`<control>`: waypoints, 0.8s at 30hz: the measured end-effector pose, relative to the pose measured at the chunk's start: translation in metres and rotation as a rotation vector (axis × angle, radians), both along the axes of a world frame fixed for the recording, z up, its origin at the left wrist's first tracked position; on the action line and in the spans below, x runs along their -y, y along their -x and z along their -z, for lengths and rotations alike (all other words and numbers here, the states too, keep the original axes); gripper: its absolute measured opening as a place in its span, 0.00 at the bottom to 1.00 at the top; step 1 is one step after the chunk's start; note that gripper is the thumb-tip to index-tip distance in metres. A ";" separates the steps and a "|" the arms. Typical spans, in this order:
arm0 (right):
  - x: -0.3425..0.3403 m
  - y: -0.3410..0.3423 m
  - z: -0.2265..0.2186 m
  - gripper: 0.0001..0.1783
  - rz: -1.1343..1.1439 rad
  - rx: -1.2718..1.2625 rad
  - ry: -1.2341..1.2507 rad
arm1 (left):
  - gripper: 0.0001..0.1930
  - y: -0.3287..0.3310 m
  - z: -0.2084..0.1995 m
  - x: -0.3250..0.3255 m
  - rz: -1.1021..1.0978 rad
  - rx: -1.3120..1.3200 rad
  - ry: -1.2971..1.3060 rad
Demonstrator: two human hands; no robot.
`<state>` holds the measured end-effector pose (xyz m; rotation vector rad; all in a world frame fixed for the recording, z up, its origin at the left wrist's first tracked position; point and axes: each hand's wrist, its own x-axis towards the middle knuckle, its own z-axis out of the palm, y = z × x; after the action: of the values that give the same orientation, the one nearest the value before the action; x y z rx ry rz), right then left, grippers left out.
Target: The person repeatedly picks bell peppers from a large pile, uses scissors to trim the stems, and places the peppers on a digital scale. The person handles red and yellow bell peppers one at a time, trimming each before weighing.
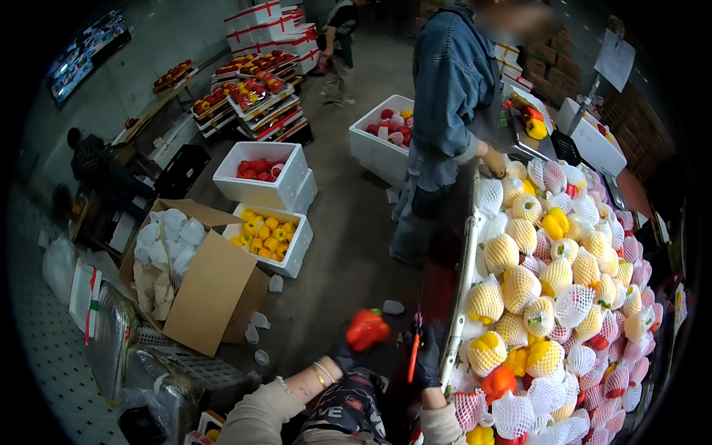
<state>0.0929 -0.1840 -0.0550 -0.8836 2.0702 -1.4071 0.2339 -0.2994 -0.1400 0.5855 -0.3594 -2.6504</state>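
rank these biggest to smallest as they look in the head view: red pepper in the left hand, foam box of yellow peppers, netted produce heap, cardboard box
1. netted produce heap
2. cardboard box
3. foam box of yellow peppers
4. red pepper in the left hand, though nearness to the camera enlarges it

Far left, lit screen (87,55) hangs on pale wall (167,55), person in dark clothes (107,167) below; far middle, stacked white boxes (256,33) with red bands, second person (343,44) right of them; near left, open cardboard carton (211,289); far right, paper sheet (615,59) atop post (590,93), brown cartons (552,67).
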 end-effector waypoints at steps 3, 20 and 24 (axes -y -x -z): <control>-0.022 -0.002 0.023 0.21 -0.057 0.141 0.008 | 0.26 -0.030 -0.003 0.089 -0.322 -0.009 -0.031; -0.152 -0.001 -0.066 0.13 0.457 0.196 0.086 | 0.17 0.164 -0.029 0.039 0.475 0.141 0.153; -0.197 -0.016 -0.062 0.12 0.927 0.204 0.179 | 0.15 0.245 -0.089 -0.064 0.696 -0.080 0.663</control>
<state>0.1092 0.0135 0.0069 0.2490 2.3000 -2.0341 -0.0106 -0.2359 -0.0506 0.1381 -1.5725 -2.8724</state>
